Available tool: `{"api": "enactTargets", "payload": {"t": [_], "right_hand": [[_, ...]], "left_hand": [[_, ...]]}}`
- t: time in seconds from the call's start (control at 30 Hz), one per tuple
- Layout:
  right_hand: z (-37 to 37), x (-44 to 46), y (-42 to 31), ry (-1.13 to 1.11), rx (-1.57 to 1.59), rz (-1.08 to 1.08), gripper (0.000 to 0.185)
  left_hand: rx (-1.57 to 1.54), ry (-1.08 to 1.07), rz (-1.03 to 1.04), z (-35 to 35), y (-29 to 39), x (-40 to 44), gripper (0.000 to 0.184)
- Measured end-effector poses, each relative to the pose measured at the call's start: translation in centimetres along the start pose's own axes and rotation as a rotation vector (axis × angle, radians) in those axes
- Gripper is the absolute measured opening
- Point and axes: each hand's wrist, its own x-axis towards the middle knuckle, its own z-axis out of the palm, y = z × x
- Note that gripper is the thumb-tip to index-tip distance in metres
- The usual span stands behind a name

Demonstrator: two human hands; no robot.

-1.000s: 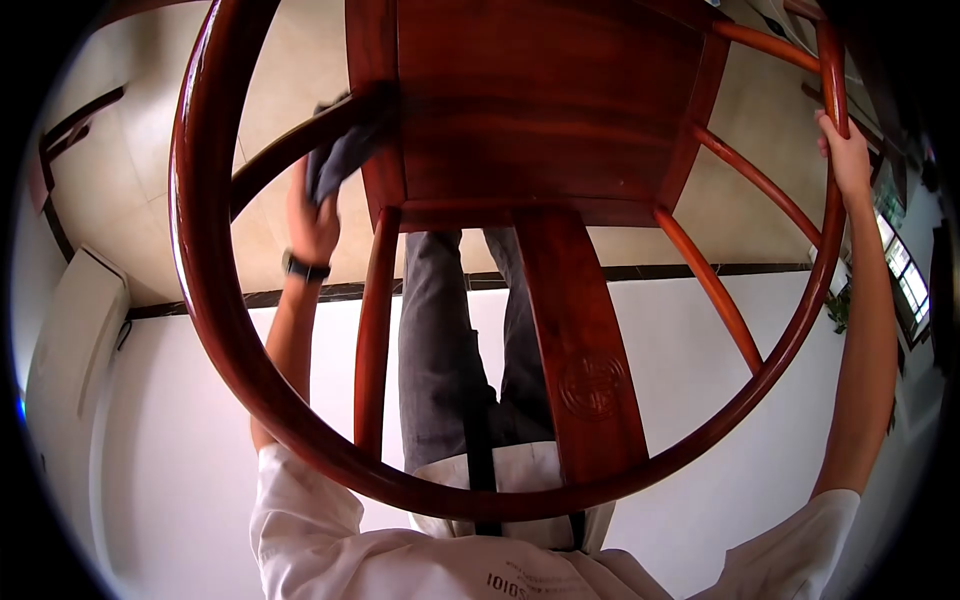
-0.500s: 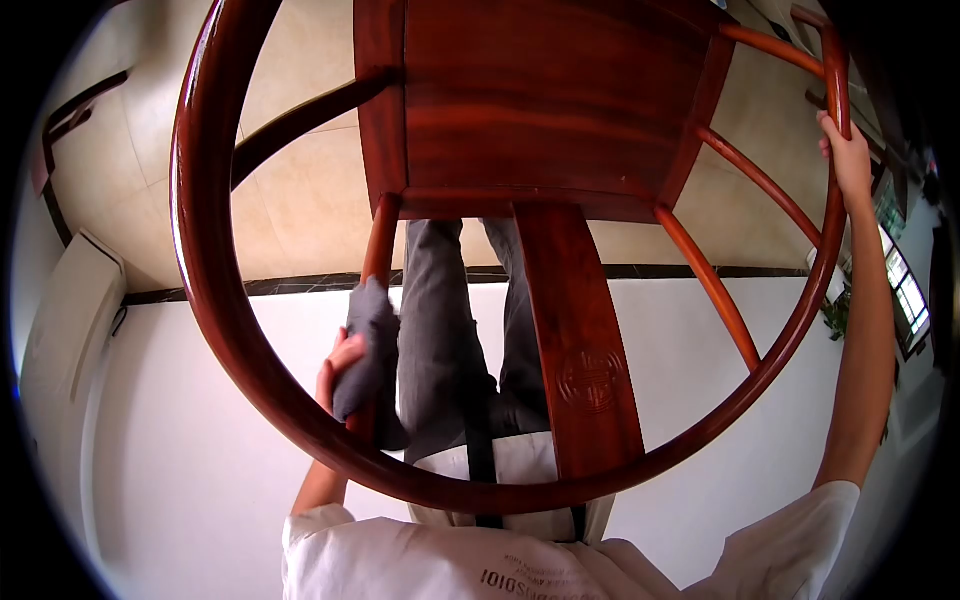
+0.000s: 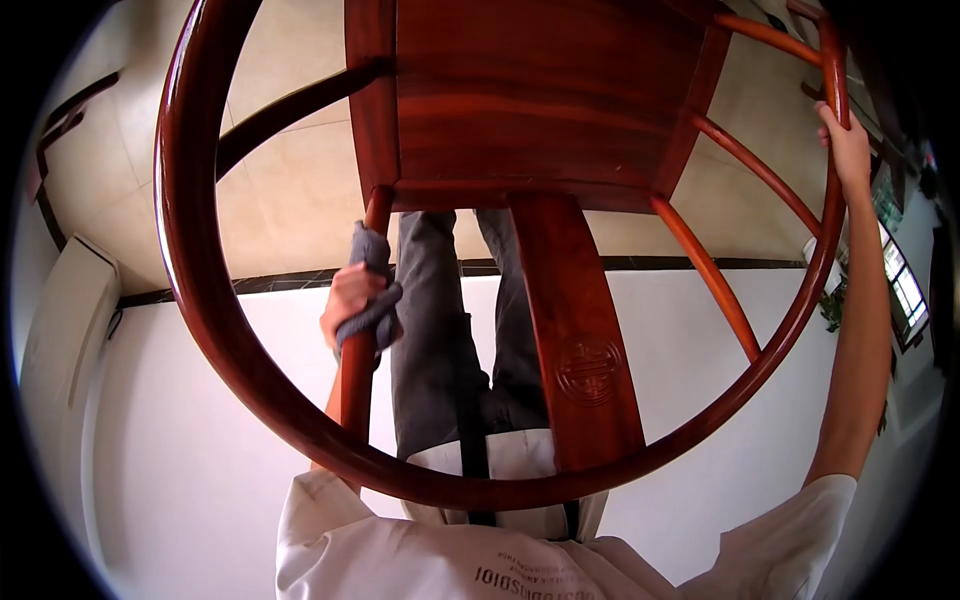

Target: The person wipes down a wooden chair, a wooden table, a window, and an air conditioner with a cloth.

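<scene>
A glossy red-brown wooden chair (image 3: 550, 110) with a round curved top rail stands in front of my body, its seat farther off. My left hand (image 3: 355, 300) is closed around a grey cloth (image 3: 370, 255), which wraps the slanted left back post (image 3: 357, 390) just below the seat. Part of that post is covered by the cloth and fingers. On the far right, my right hand (image 3: 848, 150) grips the curved armrest rail (image 3: 832, 80). Between the hands, the flat back splat (image 3: 575, 300) bears a round carved emblem.
Pale floor tiles (image 3: 290, 170) lie under the chair, with a dark border strip along the white wall (image 3: 220, 400). A white appliance (image 3: 65, 330) is at the left. Dark wooden furniture parts (image 3: 75, 110) show at upper left, and a window (image 3: 900, 270) at right.
My left hand and the cloth have slid up the post toward the seat, and the cloth is now bunched tighter around it. My right hand keeps its hold on the rail.
</scene>
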Motion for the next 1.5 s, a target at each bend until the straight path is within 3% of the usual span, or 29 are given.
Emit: {"api": "enactTargets", "payload": {"t": [0.2,0.27,0.4,0.47,0.5,0.53,0.63,0.73,0.8,0.87,0.93,0.97,1.0,1.07,1.2,1.27,1.33,1.5], "right_hand": [[0.0,0.9,1.1,-0.004,0.020,-0.024,0.035],[-0.1,0.9,1.0,-0.029,0.002,-0.002,0.036],[-0.5,0.5,0.5,-0.031,0.088,-0.070,0.049],[-0.4,0.0,0.6,0.006,0.323,-0.106,0.053],[-0.8,-0.1,1.2,-0.021,0.326,-0.125,0.061],[-0.7,-1.5,1.2,0.112,0.282,-0.181,0.057],[-2.5,-3.9,6.2,-0.075,0.617,-0.274,0.054],[-1.1,-11.7,8.8,0.086,0.719,-0.015,0.049],[1.7,-15.5,15.7,0.167,0.805,0.112,0.049],[7.1,-20.9,20.6,0.221,0.806,0.007,0.053],[13.4,-25.2,26.9,0.235,1.021,0.374,0.059],[15.6,-29.5,22.2,0.230,1.124,0.063,0.051],[17.5,-31.6,19.9,0.245,1.217,0.413,0.043],[22.8,-35.4,16.4,0.008,1.246,0.695,0.041],[31.1,-39.0,4.2,-0.372,1.403,0.753,0.047],[39.2,-40.4,1.3,-0.439,1.833,0.714,0.047],[41.0,-39.3,-1.6,-0.420,1.991,0.726,0.045],[37.1,-37.3,-3.6,-0.236,1.899,0.781,0.039]], "left_hand": [[0.125,0.228,-0.163,4.3,-9.6,-2.3,0.047],[0.143,0.289,-0.363,5.3,-12.5,-3.6,0.055],[0.261,0.304,-0.456,6.6,-10.3,-2.4,0.056],[0.402,0.288,-0.589,6.7,-8.3,-1.9,0.048],[0.250,0.318,-0.715,6.7,-8.6,-2.9,0.047],[0.105,0.363,-0.840,6.8,-8.7,-3.6,0.046],[0.439,0.361,-0.655,9.3,-9.3,-4.4,0.054],[0.432,0.382,-0.605,12.4,-10.1,-4.0,0.062],[0.500,0.377,-0.596,14.0,-10.1,-4.3,0.065],[0.890,-0.280,-0.381,15.9,-9.7,-4.5,0.079],[0.855,-0.253,-0.373,20.1,-9.5,-4.7,0.081],[0.759,-0.142,-0.286,20.9,-10.0,-5.4,0.072],[0.728,-0.143,-0.257,21.1,-9.5,-5.7,0.071],[0.664,-0.228,-0.244,21.1,-7.2,-6.2,0.068],[0.458,-0.510,-0.241,19.0,0.1,-7.1,0.064],[0.350,-0.644,-0.252,18.1,3.3,-7.1,0.061],[0.263,-0.753,-0.263,17.2,5.5,-6.9,0.059],[0.217,-0.828,-0.434,13.3,6.0,-5.9,0.053]]}}
